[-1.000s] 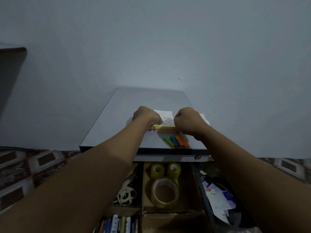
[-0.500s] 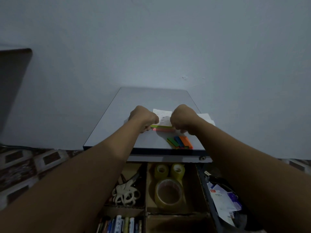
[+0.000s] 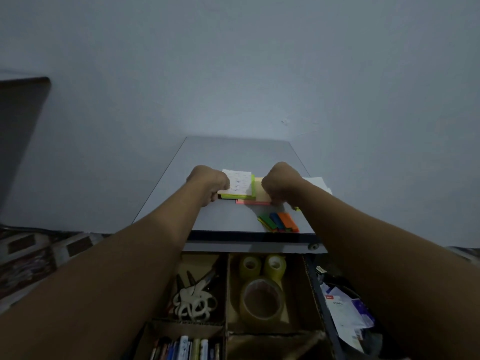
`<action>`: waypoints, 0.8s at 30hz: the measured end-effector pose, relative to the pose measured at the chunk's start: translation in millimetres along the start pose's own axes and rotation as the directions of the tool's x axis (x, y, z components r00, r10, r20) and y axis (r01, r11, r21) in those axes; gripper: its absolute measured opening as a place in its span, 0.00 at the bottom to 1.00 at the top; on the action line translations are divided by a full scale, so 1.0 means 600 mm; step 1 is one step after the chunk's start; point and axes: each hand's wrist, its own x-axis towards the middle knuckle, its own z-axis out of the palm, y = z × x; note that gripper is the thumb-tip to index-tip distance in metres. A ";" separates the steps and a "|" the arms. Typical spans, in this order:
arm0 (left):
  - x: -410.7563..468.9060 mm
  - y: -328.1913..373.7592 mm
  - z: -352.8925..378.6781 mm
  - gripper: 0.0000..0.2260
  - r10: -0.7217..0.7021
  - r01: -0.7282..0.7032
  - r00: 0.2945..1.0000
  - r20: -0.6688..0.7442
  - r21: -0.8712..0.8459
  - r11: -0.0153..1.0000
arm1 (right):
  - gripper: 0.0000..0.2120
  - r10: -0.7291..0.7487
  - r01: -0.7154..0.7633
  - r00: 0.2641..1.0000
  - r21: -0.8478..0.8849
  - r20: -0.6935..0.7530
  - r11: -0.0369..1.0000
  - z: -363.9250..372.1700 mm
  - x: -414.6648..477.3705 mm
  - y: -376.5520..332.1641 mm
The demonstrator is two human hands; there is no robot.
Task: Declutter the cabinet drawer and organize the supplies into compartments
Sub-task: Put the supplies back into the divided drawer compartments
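— What differs from half a second ago?
— The stack held between the two fists has come apart. The left hand (image 3: 207, 184) has drawn the green pad (image 3: 237, 196), with its printed white top sheet, toward the left. The right hand (image 3: 281, 184) keeps the pink pad (image 3: 253, 202), which sits slightly lower and to the right. The green one still partly overlies it.
— And the fingers?
— Both hands are curled tight like fists. The left grips the green pad's left edge and the right grips the pink pad's right end. The fingertips are mostly hidden under the knuckles.
— Where is this?
— On the grey cabinet top (image 3: 233, 157), centre of the frame. Coloured index tabs (image 3: 279, 222) lie near its front right edge, and a white sheet (image 3: 317, 183) shows behind the right wrist.
— The containers?
— The open drawer (image 3: 226, 287), bottom centre, is split by cardboard walls. Scissors (image 3: 193, 300) lie in the left compartment. The middle one holds two small yellowish tape rolls (image 3: 249, 266) and a large clear roll (image 3: 261, 300). Pens (image 3: 184, 349) fill the lower-left compartment. Loose papers (image 3: 342, 313) sit just right of the drawer.
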 end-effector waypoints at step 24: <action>-0.014 0.031 0.015 0.08 0.043 -0.023 0.982 0.183 -0.108 0.994 | 0.07 0.157 -0.167 0.985 0.198 0.067 0.966 0.031 0.039 -0.003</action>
